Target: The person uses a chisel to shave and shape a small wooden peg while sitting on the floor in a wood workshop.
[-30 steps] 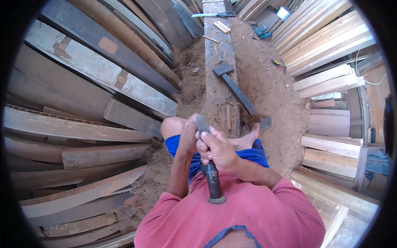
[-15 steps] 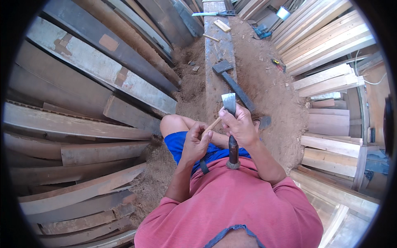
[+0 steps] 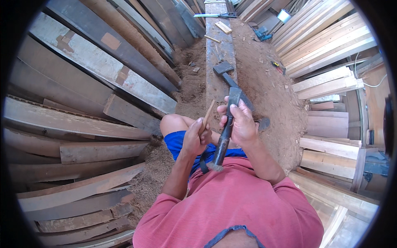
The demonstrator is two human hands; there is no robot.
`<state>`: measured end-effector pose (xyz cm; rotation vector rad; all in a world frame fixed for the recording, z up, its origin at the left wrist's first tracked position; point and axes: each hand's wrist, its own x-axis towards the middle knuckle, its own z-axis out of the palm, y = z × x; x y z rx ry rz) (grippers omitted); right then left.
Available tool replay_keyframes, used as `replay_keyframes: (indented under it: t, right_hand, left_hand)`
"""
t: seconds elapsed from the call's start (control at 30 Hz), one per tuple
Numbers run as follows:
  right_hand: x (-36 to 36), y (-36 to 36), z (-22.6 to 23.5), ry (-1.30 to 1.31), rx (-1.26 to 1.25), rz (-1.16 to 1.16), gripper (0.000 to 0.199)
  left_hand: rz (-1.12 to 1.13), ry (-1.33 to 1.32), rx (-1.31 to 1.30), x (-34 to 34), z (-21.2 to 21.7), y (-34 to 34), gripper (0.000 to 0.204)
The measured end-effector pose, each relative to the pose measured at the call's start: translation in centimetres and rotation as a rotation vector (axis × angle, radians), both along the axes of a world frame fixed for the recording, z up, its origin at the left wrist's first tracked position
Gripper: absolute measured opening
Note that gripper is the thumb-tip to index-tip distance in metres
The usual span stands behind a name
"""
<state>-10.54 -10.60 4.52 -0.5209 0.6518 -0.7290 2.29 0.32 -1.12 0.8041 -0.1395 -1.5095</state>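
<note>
My left hand is closed around a thin wooden stick, whose tip points up and away from me. Beside it, my right hand grips a wide chisel near its blade. The blade points away from me, and the handle slants back toward my lap, ending in a frayed butt. Stick and chisel are apart. Beyond my hands a dark mallet lies on a long wooden plank bench; the chisel's blade overlaps the mallet's handle in view.
Farther along the bench are a small wood block, a thin wood strip and a handsaw. Boards lean on the left; stacked lumber stands right. A blue power tool rests on the sawdust-covered ground.
The stick and chisel, which were together, have separated. My right hand has tilted the chisel, swinging its butt leftward and turning the blade. The stick now points more upward in my left hand.
</note>
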Motion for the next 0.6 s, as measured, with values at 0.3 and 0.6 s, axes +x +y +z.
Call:
replay_keyframes:
  t: [0.3, 0.6]
  right_hand:
    - [1.9, 5.9, 1.8, -0.066, 0.188, 0.414, 0.015]
    - [-0.2, 6.0, 3.8, -0.059, 0.034, 0.304, 0.015]
  left_hand:
    - [0.086, -0.55, 0.027, 2.6, 0.0, -2.2, 0.03]
    - [0.063, -1.031, -0.152, -0.4, 2.8, 1.8, 0.038]
